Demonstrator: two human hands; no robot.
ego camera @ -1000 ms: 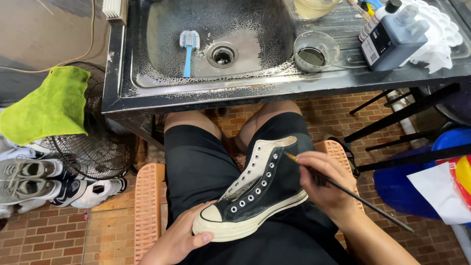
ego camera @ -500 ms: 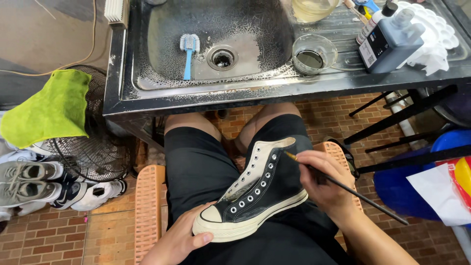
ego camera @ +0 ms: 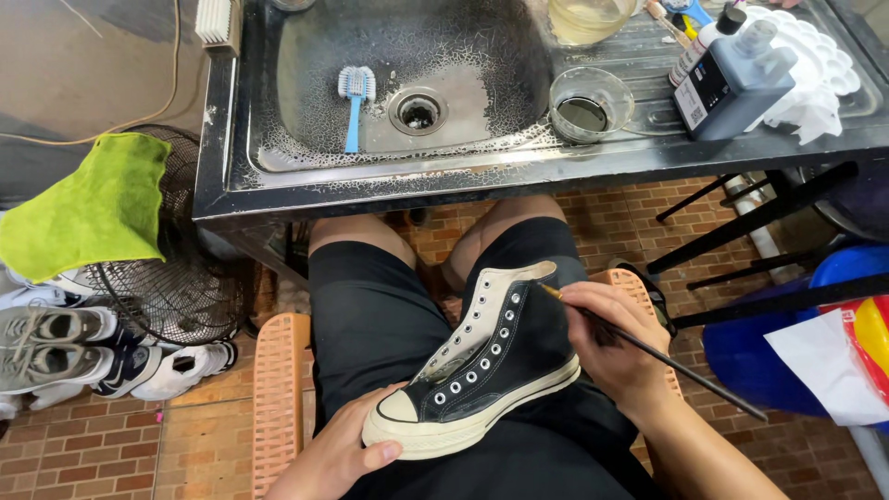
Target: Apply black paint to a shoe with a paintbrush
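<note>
A black high-top canvas shoe (ego camera: 505, 356) with a cream toe cap and no laces rests on my lap, toe toward the lower left. My left hand (ego camera: 347, 454) grips it under the toe and sole. My right hand (ego camera: 616, 347) holds a thin paintbrush (ego camera: 667, 359) like a pen, its tip touching the shoe's upper near the ankle opening. The brush handle points to the lower right.
A metal sink (ego camera: 278, 120) stands ahead with a blue scrub brush (ego camera: 354, 102) in its basin. On the drainboard sit a glass bowl of dark liquid (ego camera: 590, 104), a dark bottle (ego camera: 736, 83) and a white palette (ego camera: 820, 65). A fan (ego camera: 176, 287), a green cloth (ego camera: 93, 204) and sneakers (ego camera: 56, 347) lie left.
The view has shifted slightly. My hands, the shoe and the brush keep nearly the same pose, with the brush tip still at the ankle edge.
</note>
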